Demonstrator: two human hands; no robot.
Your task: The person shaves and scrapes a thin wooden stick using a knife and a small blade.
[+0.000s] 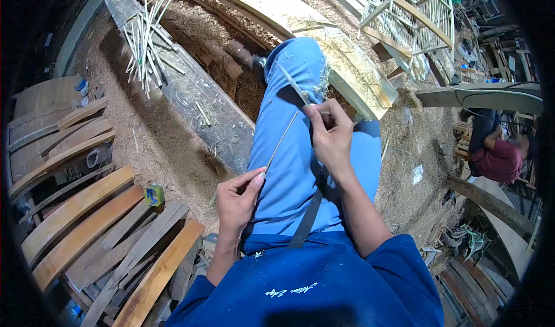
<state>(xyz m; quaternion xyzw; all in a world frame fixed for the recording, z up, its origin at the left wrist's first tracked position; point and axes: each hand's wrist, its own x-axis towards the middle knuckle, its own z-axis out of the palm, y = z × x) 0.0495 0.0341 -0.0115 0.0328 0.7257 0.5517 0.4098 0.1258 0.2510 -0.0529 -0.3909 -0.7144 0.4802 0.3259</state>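
While the L hand [236, 204] pinches the near end of a thin stick [281, 140] btwn thumb & index, R hand [333, 135] pinches a pointed blade [293, 85] btwn thumb & curled fingers, tip up-left of them. Stick's far end is nr the R fingertips, above the person's blue trousers [281, 182]. Bundle of sticks [145, 49] lies on a plank [228, 127], up-left of L fingers. Slatted wooden frame [426, 19] is well up-right of R fingers; co-worker [504, 158] farther right.

Open gap between knife [293, 83] and stick [281, 141].
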